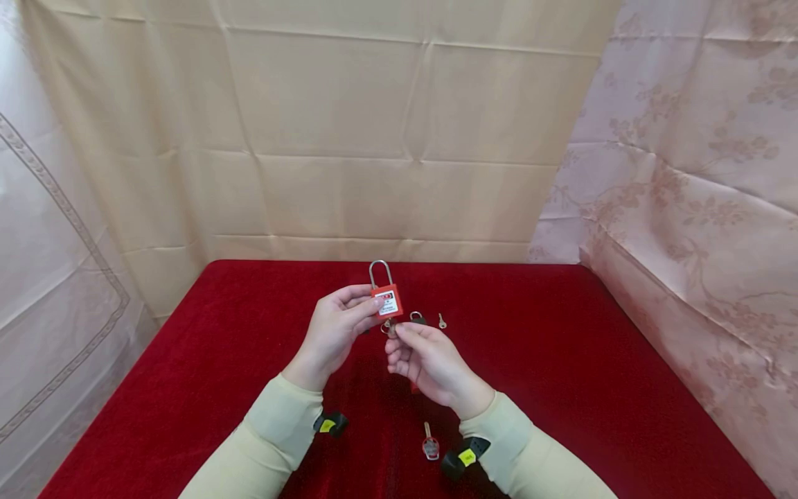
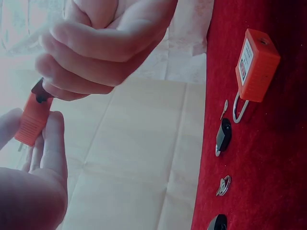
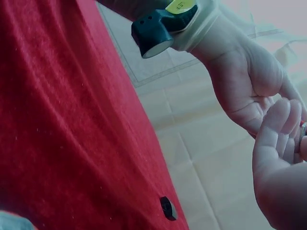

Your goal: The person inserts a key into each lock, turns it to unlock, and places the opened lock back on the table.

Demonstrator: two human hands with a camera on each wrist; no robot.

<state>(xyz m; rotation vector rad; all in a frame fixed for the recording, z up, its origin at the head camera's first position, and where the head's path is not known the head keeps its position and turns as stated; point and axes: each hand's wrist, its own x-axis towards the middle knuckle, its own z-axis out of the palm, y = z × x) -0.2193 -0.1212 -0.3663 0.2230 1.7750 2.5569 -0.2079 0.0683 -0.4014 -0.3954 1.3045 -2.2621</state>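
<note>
My left hand (image 1: pixel 329 333) holds a red padlock (image 1: pixel 388 302) up above the table, thumb on its white label and the long metal shackle pointing upward. Just below the padlock, my right hand (image 1: pixel 435 360) pinches a small item at the padlock's underside; it looks like a key, mostly hidden by the fingers. In the left wrist view a dark piece (image 2: pixel 39 90) of that item meets the bottom of the padlock (image 2: pixel 33 120). Fingers cover most of the contact in the right wrist view, so how deep it sits cannot be told.
On the red cloth (image 1: pixel 530 360) lie a second red padlock (image 2: pixel 257 67), a black padlock (image 2: pixel 223 136), a small key (image 1: pixel 442 321), ringed keys (image 2: pixel 223 186) and another black object (image 2: pixel 219 223). A red-headed key (image 1: pixel 430 447) lies nearer me. Curtains (image 1: pixel 386 138) stand behind.
</note>
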